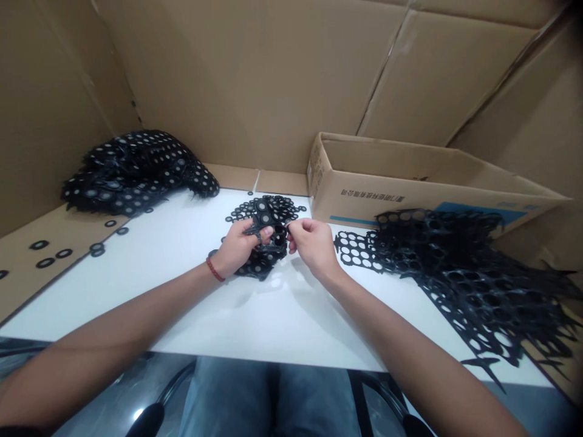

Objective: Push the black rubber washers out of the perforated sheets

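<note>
My left hand (239,246) grips a black rubber sheet (264,260) studded with round rings, held just above the white table (273,315). My right hand (310,243) pinches the same sheet at its upper edge, fingertips close to my left thumb. A red bracelet circles my left wrist. Just behind my hands lies a small pile of loose black rings (266,209).
A heap of uncut ring sheets (136,170) sits at the back left. Emptied hole-riddled sheets (455,255) sprawl on the right, in front of an open cardboard box (410,182). Stray rings (45,252) dot the cardboard at left. Cardboard walls enclose the table.
</note>
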`<state>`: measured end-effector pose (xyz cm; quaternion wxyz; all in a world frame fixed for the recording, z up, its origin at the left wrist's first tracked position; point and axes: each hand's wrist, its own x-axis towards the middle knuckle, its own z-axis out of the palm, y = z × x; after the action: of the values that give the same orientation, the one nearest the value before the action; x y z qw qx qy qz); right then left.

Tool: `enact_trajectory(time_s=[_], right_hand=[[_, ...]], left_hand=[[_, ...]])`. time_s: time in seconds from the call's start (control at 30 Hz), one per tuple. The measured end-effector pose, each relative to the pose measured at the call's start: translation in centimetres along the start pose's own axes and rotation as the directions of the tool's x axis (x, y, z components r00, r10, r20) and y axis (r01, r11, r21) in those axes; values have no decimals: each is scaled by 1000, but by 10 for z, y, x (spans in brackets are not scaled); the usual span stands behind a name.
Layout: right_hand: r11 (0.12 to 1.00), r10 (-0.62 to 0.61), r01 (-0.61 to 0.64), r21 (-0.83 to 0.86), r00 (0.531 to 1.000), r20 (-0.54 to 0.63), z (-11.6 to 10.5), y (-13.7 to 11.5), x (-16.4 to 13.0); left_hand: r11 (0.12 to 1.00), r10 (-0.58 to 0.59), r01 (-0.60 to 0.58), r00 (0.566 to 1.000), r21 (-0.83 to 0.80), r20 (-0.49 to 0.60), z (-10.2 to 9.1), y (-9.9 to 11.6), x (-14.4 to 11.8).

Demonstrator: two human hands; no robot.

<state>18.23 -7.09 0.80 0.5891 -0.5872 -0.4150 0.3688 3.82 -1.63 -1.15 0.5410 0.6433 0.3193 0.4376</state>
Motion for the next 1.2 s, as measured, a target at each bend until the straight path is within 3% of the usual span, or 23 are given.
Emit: enact_trajectory(time_s=[0.2,0.33,0.53,0.63,0.77,0.93,1.07,1.2], right_hand=[[1000,16,-16,-25,1000,-20,-3,0,7],[997,13,-17,-79,998,-58,-21,5,22],[915,-189,163,-369,981,-35,-35,15,25],[838,-311,287,-465,950,24,-29,14,15],[712,-409,470,-521,881,236,-19,5,0],[617,-427,518,-593,853,301,-14,-2,-9],[703,-415,489,-516,872,260,-14,-2,-12],[823,-330,382,-421,924,194,-13,-2,-10]], left_hand=[[954,-123,135,991,-269,61,2,3,1],[923,-172,154,985,-354,-20,1,11,3],[916,-223,179,971,-358,-86,1,11,5],[946,-178,150,981,-286,-75,1,7,5],[980,-67,69,998,-187,13,0,4,3],[989,103,-112,991,97,87,-2,10,-2],[884,253,-300,952,359,172,-3,17,-7],[805,283,-352,935,477,212,-3,20,-11]])
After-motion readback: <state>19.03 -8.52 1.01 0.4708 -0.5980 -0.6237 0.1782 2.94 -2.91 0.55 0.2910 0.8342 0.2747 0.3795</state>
